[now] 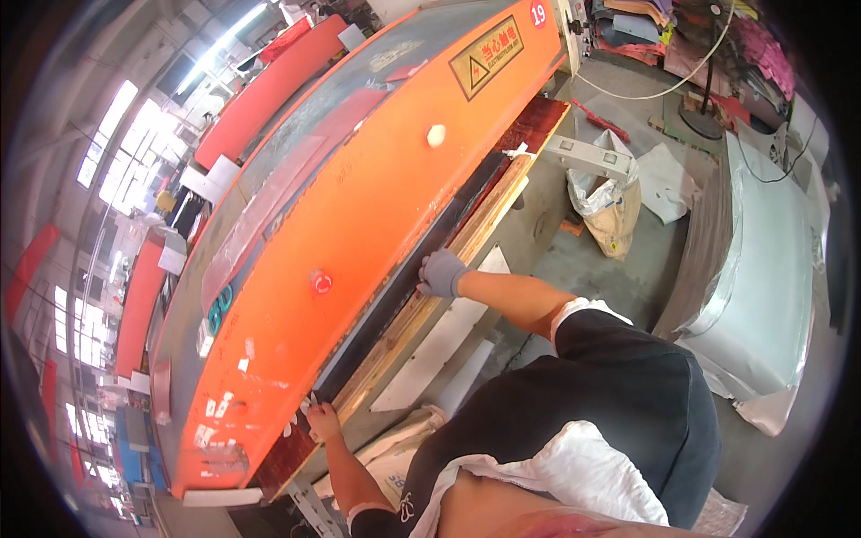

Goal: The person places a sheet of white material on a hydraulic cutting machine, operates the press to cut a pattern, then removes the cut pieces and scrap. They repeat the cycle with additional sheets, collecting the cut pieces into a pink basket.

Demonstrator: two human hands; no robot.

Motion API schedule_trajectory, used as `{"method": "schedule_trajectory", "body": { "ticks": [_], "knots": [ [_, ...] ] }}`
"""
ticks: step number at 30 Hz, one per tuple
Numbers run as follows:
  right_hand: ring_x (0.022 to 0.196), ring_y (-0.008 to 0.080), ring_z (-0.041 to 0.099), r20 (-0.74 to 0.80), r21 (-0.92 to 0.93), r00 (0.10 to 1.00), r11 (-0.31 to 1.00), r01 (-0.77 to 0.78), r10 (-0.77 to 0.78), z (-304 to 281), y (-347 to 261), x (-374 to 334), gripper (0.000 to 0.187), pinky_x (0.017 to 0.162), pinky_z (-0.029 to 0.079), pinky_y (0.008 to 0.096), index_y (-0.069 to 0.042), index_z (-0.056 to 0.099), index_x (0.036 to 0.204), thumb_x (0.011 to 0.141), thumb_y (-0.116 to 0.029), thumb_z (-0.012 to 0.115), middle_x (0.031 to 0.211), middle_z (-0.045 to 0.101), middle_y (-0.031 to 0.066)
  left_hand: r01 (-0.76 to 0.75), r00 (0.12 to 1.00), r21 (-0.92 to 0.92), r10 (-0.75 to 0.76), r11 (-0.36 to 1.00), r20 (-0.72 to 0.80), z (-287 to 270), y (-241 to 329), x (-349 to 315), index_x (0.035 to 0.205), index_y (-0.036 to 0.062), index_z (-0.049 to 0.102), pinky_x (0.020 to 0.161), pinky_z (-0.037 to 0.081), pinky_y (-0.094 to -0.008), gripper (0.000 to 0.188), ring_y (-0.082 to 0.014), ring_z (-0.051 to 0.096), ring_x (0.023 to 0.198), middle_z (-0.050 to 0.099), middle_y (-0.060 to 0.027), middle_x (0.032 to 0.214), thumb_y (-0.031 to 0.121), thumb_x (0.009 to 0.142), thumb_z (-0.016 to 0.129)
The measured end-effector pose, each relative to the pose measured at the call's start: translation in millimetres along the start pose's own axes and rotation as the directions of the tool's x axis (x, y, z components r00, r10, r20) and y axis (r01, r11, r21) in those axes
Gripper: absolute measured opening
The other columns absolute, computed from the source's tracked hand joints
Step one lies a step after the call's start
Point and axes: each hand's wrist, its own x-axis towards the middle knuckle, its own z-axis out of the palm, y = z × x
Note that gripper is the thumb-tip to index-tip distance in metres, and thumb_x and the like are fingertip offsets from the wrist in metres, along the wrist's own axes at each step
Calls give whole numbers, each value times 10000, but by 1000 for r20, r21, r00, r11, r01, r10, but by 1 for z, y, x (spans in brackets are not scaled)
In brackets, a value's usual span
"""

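Note:
A long orange machine (377,197) runs diagonally before me, with a dark strip of material (381,305) lying along the gap under its front edge. My right hand (441,273), in a grey glove, rests at the strip's middle with its fingers curled; what they hold, if anything, is hidden. At the strip's near end my bare left hand (323,423) is closed in a pinch, close to the orange panel. A small pale bit shows at its fingertips, too small to name. Wooden boards (395,345) edge the bench along the strip, on my side.
A red push button (321,282) and a white knob (436,135) sit on the orange panel. To the right stand a tall stack of grey sheets (762,269) and an open sack (612,202). Coloured material (637,27) is piled at the back.

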Motion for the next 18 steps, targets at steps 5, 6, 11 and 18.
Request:
{"method": "schedule_trajectory", "body": {
  "ticks": [5,6,11,18],
  "knots": [
    [805,280,599,-166,-9,986,1000,-2,0,15,5,-33,351,726,453,409,-88,681,738,794,-388,507,781,621,112,77,997,14,-76,997,-27,-23,33,-44,709,-27,551,758,421,-484,270,-401,543,798,583,-235,771,233,781,535],
    [774,285,596,-224,-5,974,1000,28,-29,17,6,-47,343,701,451,417,-87,672,700,784,-381,516,743,613,113,41,999,3,-41,999,-10,-31,41,-56,712,-19,559,765,426,-483,261,-400,546,813,588,-233,791,232,780,535],
    [621,312,556,-319,33,948,999,14,-3,-5,-12,-124,269,577,434,432,-74,579,582,746,-284,619,635,567,116,-88,995,20,87,996,48,-83,79,-125,638,22,545,679,472,-441,169,-363,569,744,583,-184,752,154,744,545],
    [1013,349,511,-412,260,863,871,417,-291,3,-186,-165,680,887,399,419,-18,445,1200,701,-418,678,1124,522,183,-111,993,-132,106,985,-45,-144,124,-233,595,36,486,575,427,-427,142,-322,515,645,489,-125,638,101,707,547]
  ]
}}
